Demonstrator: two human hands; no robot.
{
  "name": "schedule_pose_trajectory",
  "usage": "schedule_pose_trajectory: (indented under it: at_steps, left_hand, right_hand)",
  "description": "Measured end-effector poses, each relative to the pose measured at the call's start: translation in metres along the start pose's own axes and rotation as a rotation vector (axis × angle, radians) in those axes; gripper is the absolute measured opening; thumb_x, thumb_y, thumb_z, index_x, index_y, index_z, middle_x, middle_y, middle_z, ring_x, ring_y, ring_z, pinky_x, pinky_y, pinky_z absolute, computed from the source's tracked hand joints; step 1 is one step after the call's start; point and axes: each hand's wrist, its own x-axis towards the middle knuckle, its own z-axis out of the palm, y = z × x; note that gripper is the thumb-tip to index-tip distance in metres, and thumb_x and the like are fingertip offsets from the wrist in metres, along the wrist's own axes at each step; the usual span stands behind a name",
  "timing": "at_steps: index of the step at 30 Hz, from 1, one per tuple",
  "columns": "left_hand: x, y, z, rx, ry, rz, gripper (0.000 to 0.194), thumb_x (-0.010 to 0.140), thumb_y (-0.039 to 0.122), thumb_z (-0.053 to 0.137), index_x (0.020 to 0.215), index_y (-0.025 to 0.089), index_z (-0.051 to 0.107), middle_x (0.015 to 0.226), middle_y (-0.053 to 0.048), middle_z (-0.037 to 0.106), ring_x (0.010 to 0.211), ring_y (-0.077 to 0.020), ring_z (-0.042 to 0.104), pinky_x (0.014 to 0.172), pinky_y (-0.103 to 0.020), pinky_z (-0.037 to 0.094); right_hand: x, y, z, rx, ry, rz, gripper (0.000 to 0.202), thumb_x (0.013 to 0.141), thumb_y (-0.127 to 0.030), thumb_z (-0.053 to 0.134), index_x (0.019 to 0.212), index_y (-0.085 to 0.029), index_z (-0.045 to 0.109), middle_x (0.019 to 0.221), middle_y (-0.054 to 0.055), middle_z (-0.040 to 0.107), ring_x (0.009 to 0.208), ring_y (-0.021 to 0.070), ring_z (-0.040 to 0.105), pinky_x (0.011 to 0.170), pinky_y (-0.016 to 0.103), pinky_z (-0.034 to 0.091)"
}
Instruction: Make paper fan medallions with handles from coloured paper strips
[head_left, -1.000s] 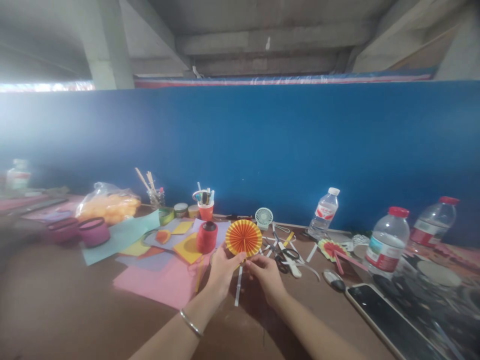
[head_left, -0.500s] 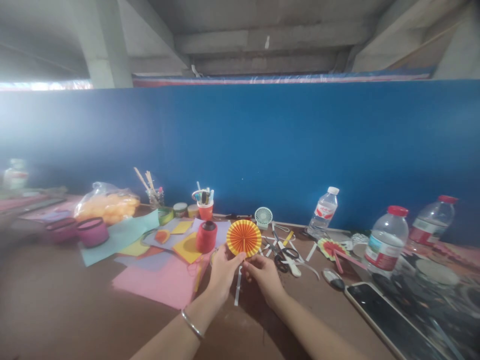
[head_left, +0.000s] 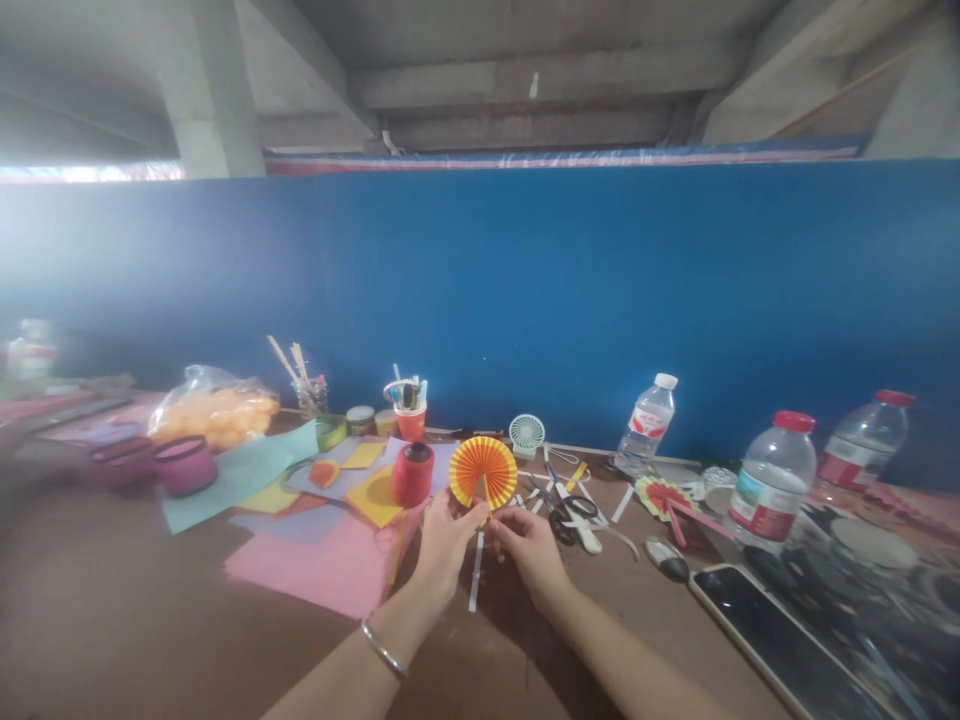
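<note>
The far edge of the worktop point(head_left: 285, 640) runs along a blue partition point(head_left: 480, 290); its near edge is out of view. Brown surface shows in front of the pink paper point(head_left: 322, 570) and between the forearms. To the right, a phone point(head_left: 780, 630) and a spoon point(head_left: 667, 560) lie nearer the right forearm than the bottles do, narrowing the room on that side.

Both forearms reach in from the near side, the wrists angled toward each other. The left hand point(head_left: 450, 535) pinches the lower left of a pleated orange-and-yellow paper disc point(head_left: 484, 465), thumb in front, holding it upright with its face toward the camera; a narrow gap opens at the disc's bottom. The right hand point(head_left: 525, 545) has thumb and index finger drawn together at the disc's lower edge; what sits between them is too small to tell. A silver bracelet point(head_left: 384, 648) circles the left wrist.

Just beside the left hand stands a red thread spool point(head_left: 413, 475). A white strip point(head_left: 475, 575) lies between the hands, and scissors point(head_left: 562, 525) rest among paper strips beyond the right hand. Concrete beams point(head_left: 547, 88) cross overhead.
</note>
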Motion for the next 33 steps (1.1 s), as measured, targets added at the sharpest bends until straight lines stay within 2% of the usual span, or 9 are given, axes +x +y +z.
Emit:
schedule_pose_trajectory:
  at_steps: [4, 11, 15, 18, 21, 24, 27, 29, 33]
  left_hand:
    - [0.004, -0.007, -0.006, 0.097, -0.092, 0.078, 0.022, 0.063, 0.020, 0.066, 0.083, 0.014, 0.058, 0.075, -0.003, 0.063, 0.069, -0.0137, 0.058, 0.062, -0.023, 0.044]
    - [0.007, -0.012, -0.007, 0.152, -0.039, 0.079, 0.024, 0.068, 0.032, 0.062, 0.083, 0.014, 0.056, 0.072, -0.001, 0.060, 0.063, -0.0117, 0.057, 0.058, -0.023, 0.045]
    - [0.011, -0.012, -0.011, 0.212, -0.010, 0.115, 0.023, 0.072, 0.037, 0.057, 0.079, 0.015, 0.055, 0.067, 0.000, 0.058, 0.059, -0.0112, 0.056, 0.055, -0.023, 0.044]
    - [0.016, -0.007, -0.016, 0.263, 0.025, 0.169, 0.027, 0.070, 0.034, 0.060, 0.088, 0.016, 0.056, 0.081, -0.003, 0.061, 0.073, -0.0154, 0.058, 0.065, -0.027, 0.046]
    - [0.020, 0.000, -0.019, 0.403, 0.057, 0.324, 0.047, 0.067, 0.029, 0.063, 0.110, 0.020, 0.048, 0.110, -0.007, 0.054, 0.095, -0.0200, 0.054, 0.076, -0.031, 0.046]
    - [0.021, 0.002, -0.021, 0.653, -0.031, 0.494, 0.054, 0.070, 0.026, 0.060, 0.121, 0.024, 0.041, 0.124, -0.007, 0.044, 0.109, -0.0212, 0.046, 0.084, -0.033, 0.043]
    - [0.020, -0.001, -0.022, 0.815, -0.151, 0.493, 0.038, 0.074, 0.025, 0.055, 0.112, 0.024, 0.050, 0.112, -0.004, 0.055, 0.102, -0.0194, 0.051, 0.086, -0.032, 0.041]
    - [0.018, -0.003, -0.023, 0.862, -0.148, 0.459, 0.030, 0.076, 0.027, 0.052, 0.106, 0.023, 0.054, 0.102, -0.004, 0.060, 0.094, -0.0190, 0.055, 0.083, -0.033, 0.042]
    - [0.015, -0.005, -0.022, 0.889, -0.127, 0.413, 0.027, 0.078, 0.029, 0.048, 0.103, 0.022, 0.053, 0.091, -0.003, 0.062, 0.086, -0.0183, 0.057, 0.076, -0.031, 0.043]
  right_hand:
    - [0.001, 0.002, -0.001, -0.022, 0.008, -0.018, 0.025, 0.066, -0.038, 0.065, 0.070, -0.013, 0.061, 0.055, 0.000, 0.059, 0.044, 0.0094, 0.048, 0.041, 0.020, 0.039]
    - [0.003, 0.005, -0.004, -0.144, 0.021, -0.072, 0.023, 0.073, -0.038, 0.056, 0.074, -0.014, 0.059, 0.057, 0.001, 0.059, 0.044, 0.0110, 0.048, 0.042, 0.022, 0.040]
    - [0.003, 0.001, -0.011, -0.302, 0.050, -0.162, 0.019, 0.077, -0.033, 0.051, 0.073, -0.016, 0.058, 0.057, 0.000, 0.057, 0.050, 0.0131, 0.051, 0.048, 0.023, 0.040]
    - [0.003, -0.006, -0.020, -0.447, 0.063, -0.251, 0.016, 0.078, -0.029, 0.050, 0.073, -0.017, 0.059, 0.061, 0.000, 0.058, 0.056, 0.0143, 0.052, 0.055, 0.024, 0.040]
    - [0.004, -0.014, -0.029, -0.576, 0.061, -0.323, 0.014, 0.078, -0.027, 0.050, 0.076, -0.018, 0.060, 0.069, 0.001, 0.061, 0.062, 0.0158, 0.054, 0.060, 0.024, 0.039]
    - [0.008, -0.020, -0.040, -0.678, 0.035, -0.373, 0.015, 0.080, -0.027, 0.047, 0.077, -0.019, 0.060, 0.073, 0.001, 0.063, 0.065, 0.0158, 0.055, 0.063, 0.024, 0.040]
    - [0.014, -0.019, -0.050, -0.769, 0.050, -0.410, 0.018, 0.082, -0.029, 0.044, 0.080, -0.020, 0.060, 0.079, 0.002, 0.064, 0.072, 0.0168, 0.057, 0.067, 0.024, 0.040]
    - [0.019, -0.016, -0.057, -0.829, 0.090, -0.423, 0.022, 0.084, -0.031, 0.042, 0.081, -0.019, 0.060, 0.082, 0.003, 0.064, 0.076, 0.0181, 0.057, 0.070, 0.026, 0.041]
    - [0.024, -0.007, -0.067, -0.950, 0.161, -0.428, 0.025, 0.084, -0.032, 0.040, 0.082, -0.019, 0.061, 0.083, 0.004, 0.065, 0.079, 0.0192, 0.058, 0.073, 0.027, 0.040]
